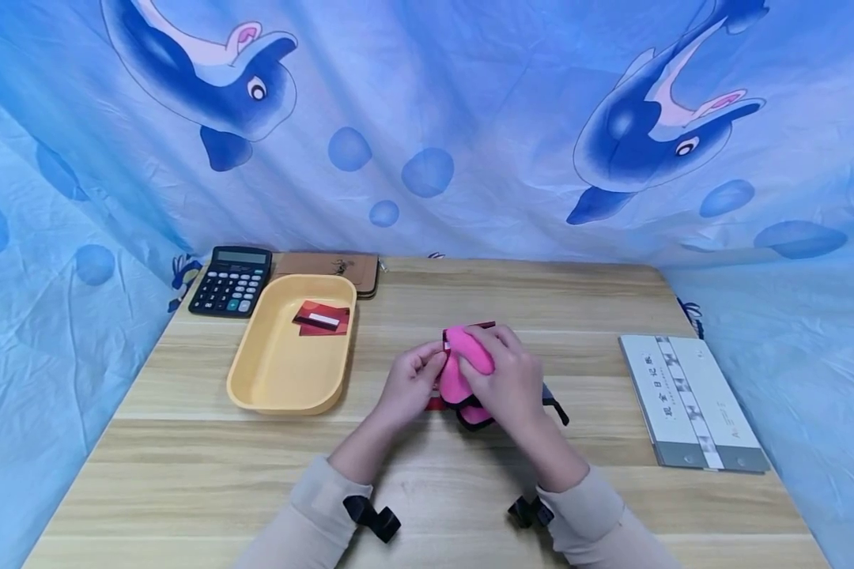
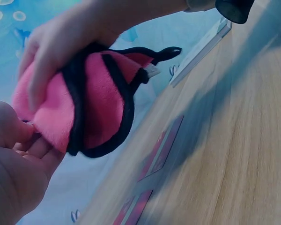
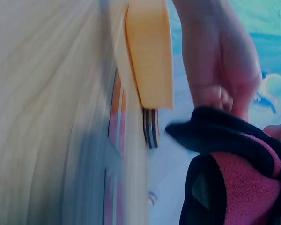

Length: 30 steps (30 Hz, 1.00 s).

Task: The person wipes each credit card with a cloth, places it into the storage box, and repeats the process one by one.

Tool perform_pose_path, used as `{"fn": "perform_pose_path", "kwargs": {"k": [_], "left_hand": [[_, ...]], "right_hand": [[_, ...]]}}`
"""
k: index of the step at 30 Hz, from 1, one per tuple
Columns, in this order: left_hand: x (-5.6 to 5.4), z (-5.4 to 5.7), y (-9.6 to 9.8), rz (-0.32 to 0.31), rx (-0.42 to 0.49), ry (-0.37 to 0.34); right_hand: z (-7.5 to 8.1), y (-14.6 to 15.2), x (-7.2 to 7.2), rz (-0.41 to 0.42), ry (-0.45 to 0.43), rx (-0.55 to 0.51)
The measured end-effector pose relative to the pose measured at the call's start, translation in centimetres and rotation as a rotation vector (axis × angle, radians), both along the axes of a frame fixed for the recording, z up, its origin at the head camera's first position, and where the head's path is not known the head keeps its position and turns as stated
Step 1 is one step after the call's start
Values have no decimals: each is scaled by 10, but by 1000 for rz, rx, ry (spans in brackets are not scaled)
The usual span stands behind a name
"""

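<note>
Between my hands, above the table, is a folded pink cloth (image 1: 454, 385) with black edging and a black hanging loop. My left hand (image 1: 407, 385) pinches its left edge between thumb and fingers; in the left wrist view, the fingertips meet at the side of the pink fabric (image 2: 51, 110). The right hand (image 1: 508, 387) grips the cloth from the other side, its fingers over the top. In the right wrist view the fuzzy pink cloth (image 3: 248, 187) shows several folded layers. Red striped cards (image 2: 161, 147) lie on the table beneath, mostly hidden by cloth and hands in the head view.
Left of the hands stands a yellow tray (image 1: 292, 399) holding red cards (image 1: 320, 318). Behind it are a calculator (image 1: 231, 280) and a brown zipped case (image 1: 327, 269). A white and grey ledger (image 1: 690, 403) lies at the right. A blue dolphin-print curtain (image 1: 484, 158) surrounds the wooden table (image 1: 455, 514).
</note>
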<state>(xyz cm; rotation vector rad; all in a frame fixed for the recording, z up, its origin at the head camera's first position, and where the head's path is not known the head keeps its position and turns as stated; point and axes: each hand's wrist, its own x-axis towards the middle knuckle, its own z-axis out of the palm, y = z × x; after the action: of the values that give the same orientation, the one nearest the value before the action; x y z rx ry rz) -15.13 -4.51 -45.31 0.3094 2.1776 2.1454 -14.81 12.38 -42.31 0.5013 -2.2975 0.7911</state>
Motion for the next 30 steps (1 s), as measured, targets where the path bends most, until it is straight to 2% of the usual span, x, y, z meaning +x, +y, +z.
{"fn": "perform_pose_path", "kwargs": {"k": [4,9,17,23,30], "left_hand": [[-3,-1,-4,5,41,-11],[-4,0,-5,-10,52,-9],[-3,-2,1,-29,1,27],[0,-1,1,-42,-12,9],[-2,2,-2,-51,15,12]], "right_hand": [[-4,14,-6,-52,-40,-17],[-5,21,-9,-65,-29,-32],[-3,6,-3,25,12,-11],[0,-7,5,90,45,-22],[2,1,3,16,24,-2]]}}
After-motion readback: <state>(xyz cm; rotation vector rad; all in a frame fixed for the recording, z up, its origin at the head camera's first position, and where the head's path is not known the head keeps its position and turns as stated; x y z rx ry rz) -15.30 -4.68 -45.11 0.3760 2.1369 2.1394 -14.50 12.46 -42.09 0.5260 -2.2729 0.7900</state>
